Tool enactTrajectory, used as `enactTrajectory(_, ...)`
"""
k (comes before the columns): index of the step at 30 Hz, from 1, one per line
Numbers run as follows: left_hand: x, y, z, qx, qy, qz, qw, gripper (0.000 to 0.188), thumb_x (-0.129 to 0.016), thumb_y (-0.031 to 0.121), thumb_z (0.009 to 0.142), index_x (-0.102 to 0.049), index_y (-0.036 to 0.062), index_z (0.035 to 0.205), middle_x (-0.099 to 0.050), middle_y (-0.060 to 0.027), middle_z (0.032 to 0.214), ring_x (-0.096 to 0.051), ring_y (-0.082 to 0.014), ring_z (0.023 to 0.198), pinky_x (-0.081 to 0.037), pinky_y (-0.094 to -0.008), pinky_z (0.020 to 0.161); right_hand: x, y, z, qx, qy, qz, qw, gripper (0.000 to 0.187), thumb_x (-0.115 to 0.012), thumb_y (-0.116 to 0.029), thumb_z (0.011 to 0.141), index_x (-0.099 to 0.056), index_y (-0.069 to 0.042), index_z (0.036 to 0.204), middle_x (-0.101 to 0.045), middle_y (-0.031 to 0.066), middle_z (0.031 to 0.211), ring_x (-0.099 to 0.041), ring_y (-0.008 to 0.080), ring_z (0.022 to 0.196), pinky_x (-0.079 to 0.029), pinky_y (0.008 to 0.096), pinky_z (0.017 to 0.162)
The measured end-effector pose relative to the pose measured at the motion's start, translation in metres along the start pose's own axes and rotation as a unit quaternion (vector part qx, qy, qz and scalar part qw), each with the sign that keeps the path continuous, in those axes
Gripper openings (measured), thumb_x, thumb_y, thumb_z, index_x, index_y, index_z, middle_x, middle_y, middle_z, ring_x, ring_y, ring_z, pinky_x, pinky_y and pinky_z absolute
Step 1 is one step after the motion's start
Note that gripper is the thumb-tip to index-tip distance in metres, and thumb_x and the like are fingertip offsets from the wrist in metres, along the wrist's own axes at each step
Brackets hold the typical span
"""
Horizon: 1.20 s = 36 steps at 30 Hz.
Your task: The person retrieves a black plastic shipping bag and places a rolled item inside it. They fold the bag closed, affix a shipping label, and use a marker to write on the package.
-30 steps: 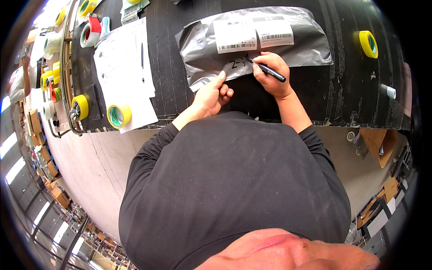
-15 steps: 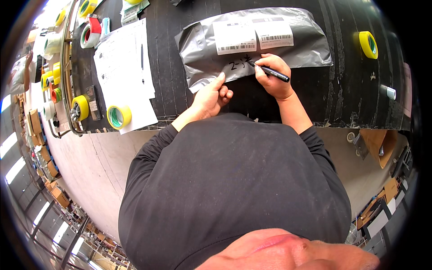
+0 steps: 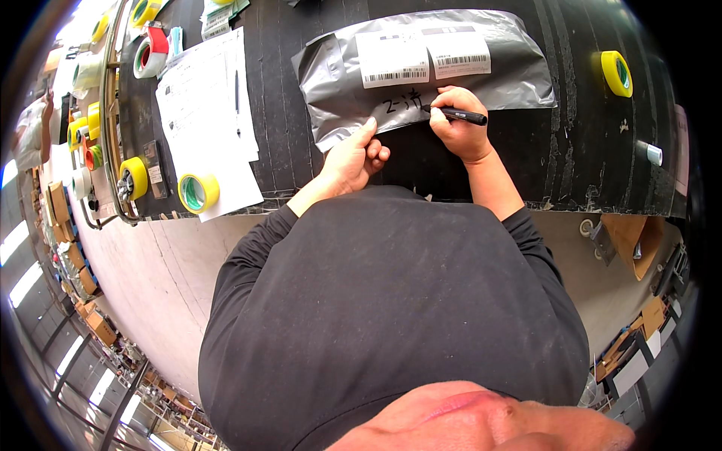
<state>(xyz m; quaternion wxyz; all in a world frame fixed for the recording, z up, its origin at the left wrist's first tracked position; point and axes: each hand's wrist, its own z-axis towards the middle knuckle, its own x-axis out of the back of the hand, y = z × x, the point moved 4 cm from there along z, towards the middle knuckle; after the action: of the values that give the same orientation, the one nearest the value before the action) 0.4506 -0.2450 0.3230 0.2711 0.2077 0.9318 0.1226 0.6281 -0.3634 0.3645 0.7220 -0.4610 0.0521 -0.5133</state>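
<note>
A grey plastic mailing bag [image 3: 331, 90] lies across the dark table in front of me, two white barcode labels [image 3: 392, 60] stuck along its upper part. My right hand [image 3: 460, 128] grips a black marker pen [image 3: 468, 116], its tip at the bag's near side beside dark handwritten strokes [image 3: 404, 101]. My left hand [image 3: 352, 159] pinches the near left edge of the bag between thumb and curled fingers.
Printed paper sheets [image 3: 203, 113] with a thin pen [image 3: 237, 101] on them lie to the left. Yellow tape rolls sit near the front edge [image 3: 198, 194] and at the right [image 3: 616, 74]. A metal rail [image 3: 113, 113] runs along the table's left side.
The marker has moved slightly right and sits flatter, and more dark strokes show on the bag. My left hand holds the same spot.
</note>
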Motion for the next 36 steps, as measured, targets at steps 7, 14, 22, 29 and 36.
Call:
enactTrajectory(7,0.01,-0.009,0.009,-0.01,-0.01,-0.037,0.999,0.04,-0.057,0.041,0.099,-0.052,0.0133,0.071,-0.051,-0.0006,0.061,-0.055,-0.0157,0.063,-0.042,-0.0282,0.062,-0.005,-0.001,0.0,-0.038,0.002,0.035,0.999,0.012,-0.07,-0.001,0.072,-0.066,-0.004,0.082,-0.066,0.0097,0.079,-0.065,0.0252,0.074,-0.053,0.0341,0.071)
enactTrajectory(14,0.01,-0.008,0.013,-0.018,0.004,0.048,0.999,0.04,-0.058,0.043,0.098,-0.055,0.0122,0.071,-0.054,-0.0015,0.06,-0.058,-0.0146,0.06,-0.042,-0.0288,0.057,-0.003,0.025,-0.024,-0.083,-0.028,0.129,0.988,0.014,-0.063,0.003,0.08,-0.064,0.001,0.094,-0.065,0.0138,0.095,-0.064,0.0275,0.098,-0.047,0.0434,0.099)
enactTrajectory(22,0.008,-0.01,0.013,-0.028,-0.045,0.066,0.996,0.051,-0.052,0.046,0.1,-0.047,0.0163,0.06,-0.052,-0.0005,0.06,-0.052,-0.0126,0.059,-0.041,-0.027,0.059,0.013,0.039,-0.031,-0.181,-0.03,0.149,0.972,0.012,-0.058,-0.006,0.092,-0.062,0.001,0.101,-0.066,0.0128,0.103,-0.058,0.0139,0.079,-0.047,0.0264,0.078)
enactTrajectory(29,0.007,-0.009,0.01,-0.032,-0.066,0.076,0.994,0.053,-0.05,0.049,0.1,-0.047,0.0154,0.059,-0.055,-0.0035,0.063,-0.045,-0.0122,0.055,-0.039,-0.0259,0.056,0.019,0.04,-0.03,-0.216,-0.015,0.152,0.964,0.013,-0.056,-0.004,0.093,-0.06,0.001,0.104,-0.066,0.0149,0.103,-0.061,0.0161,0.082,-0.049,0.026,0.077)
enactTrajectory(36,0.008,-0.007,0.009,-0.033,-0.083,0.077,0.993,0.051,-0.05,0.048,0.1,-0.048,0.0147,0.061,-0.055,-0.0035,0.063,-0.045,-0.0121,0.055,-0.039,-0.0262,0.056,0.017,0.039,-0.025,-0.224,0.009,0.175,0.959,0.013,-0.056,-0.007,0.093,-0.061,0.001,0.102,-0.067,0.0095,0.095,-0.059,0.0133,0.076,-0.046,0.0237,0.073)
